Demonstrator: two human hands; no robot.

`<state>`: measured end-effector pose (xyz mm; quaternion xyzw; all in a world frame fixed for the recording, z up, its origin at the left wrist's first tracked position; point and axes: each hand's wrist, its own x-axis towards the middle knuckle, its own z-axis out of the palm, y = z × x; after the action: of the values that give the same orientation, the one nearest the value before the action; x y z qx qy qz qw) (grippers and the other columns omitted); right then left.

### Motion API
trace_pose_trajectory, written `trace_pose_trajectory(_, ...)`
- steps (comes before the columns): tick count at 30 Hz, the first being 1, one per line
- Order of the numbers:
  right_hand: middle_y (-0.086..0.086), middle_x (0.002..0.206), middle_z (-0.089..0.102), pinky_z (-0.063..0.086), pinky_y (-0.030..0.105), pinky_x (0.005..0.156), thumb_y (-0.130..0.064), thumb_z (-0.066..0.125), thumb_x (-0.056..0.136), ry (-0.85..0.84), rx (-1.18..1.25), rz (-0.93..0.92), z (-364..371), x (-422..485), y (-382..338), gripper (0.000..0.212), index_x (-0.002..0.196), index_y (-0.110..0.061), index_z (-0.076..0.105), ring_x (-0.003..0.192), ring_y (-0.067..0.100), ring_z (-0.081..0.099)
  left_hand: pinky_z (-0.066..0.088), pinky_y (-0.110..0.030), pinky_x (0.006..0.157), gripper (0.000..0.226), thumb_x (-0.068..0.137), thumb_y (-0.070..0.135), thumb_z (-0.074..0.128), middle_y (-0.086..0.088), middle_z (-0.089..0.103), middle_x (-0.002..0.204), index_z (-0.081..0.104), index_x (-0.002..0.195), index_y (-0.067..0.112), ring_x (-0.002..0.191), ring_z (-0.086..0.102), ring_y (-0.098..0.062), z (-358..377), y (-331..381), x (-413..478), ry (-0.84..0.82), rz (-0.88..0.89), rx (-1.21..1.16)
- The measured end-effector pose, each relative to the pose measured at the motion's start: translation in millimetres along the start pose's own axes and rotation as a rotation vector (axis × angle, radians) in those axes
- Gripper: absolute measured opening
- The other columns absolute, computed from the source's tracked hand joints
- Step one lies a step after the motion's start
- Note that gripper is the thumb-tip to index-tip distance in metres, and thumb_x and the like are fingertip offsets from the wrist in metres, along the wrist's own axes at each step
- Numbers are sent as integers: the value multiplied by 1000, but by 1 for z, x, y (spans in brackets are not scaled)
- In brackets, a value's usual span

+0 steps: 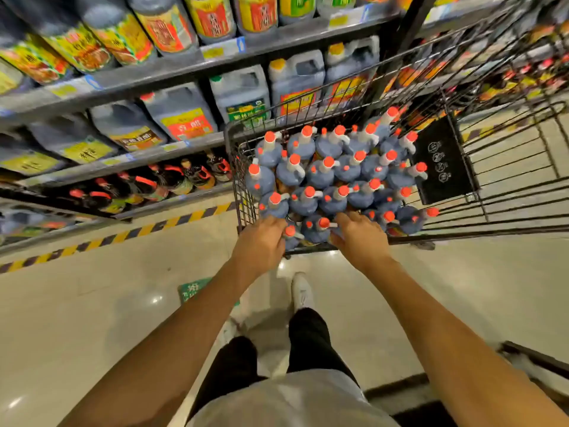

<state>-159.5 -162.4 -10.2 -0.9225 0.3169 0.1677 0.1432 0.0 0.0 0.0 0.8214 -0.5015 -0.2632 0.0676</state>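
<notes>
A black wire shopping cart (231, 167) stands in a store aisle, packed with several dark bottles with red caps and white handles (320, 177). My left hand (261, 241) reaches into the near left corner of the cart, its fingers curled around a bottle (291, 237) at the near edge. My right hand (358, 235) reaches in beside it, fingers down among the bottles at the near row; what its fingertips touch is hidden. A red-capped bottle (318, 229) sits between the two hands.
Store shelves (147, 72) on the left hold large dark jugs and bottles with yellow and red labels. A yellow-black striped line (123, 237) runs along the glossy floor. The cart's black child-seat flap (440, 161) stands at the right. My legs and white shoe (303, 292) are below.
</notes>
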Motion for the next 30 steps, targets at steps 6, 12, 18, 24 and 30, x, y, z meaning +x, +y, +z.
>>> trace_pose_trajectory(6,17,125,61,50,46,85,-26,68,92,-176,107,4,14,44,14,41,128,-10,58,116,41,57,47,-48,86,42,91,20,60,-20,59,126,55,131,9,110,56,-43,38,-11,39,-87,-49,-70)
trace_pose_trajectory(12,18,124,61,53,51,86,-20,71,87,-274,85,-32,38,75,7,38,123,-14,59,113,42,60,43,-43,90,36,87,18,65,-10,63,122,63,123,18,115,54,-35,64,-26,65,-87,-88,-35)
trace_pose_trajectory(18,24,117,64,51,47,81,-10,65,88,-285,70,-28,57,94,7,28,115,-5,61,107,46,61,47,-43,85,35,85,19,72,-7,64,122,65,120,20,114,55,-32,78,-34,70,-47,-110,-144)
trace_pose_trajectory(24,22,110,66,38,40,71,-14,61,91,-217,26,-33,65,97,10,21,111,-8,62,101,46,62,42,-40,80,25,87,18,71,-10,63,110,66,110,10,105,56,-32,81,-37,70,-28,-81,-192)
trace_pose_trajectory(30,17,97,66,48,41,70,-29,66,89,-168,103,-44,39,83,7,19,96,-11,65,90,43,62,47,-43,83,23,85,19,74,-8,67,106,69,105,10,101,58,-30,68,-38,48,90,-124,-309)
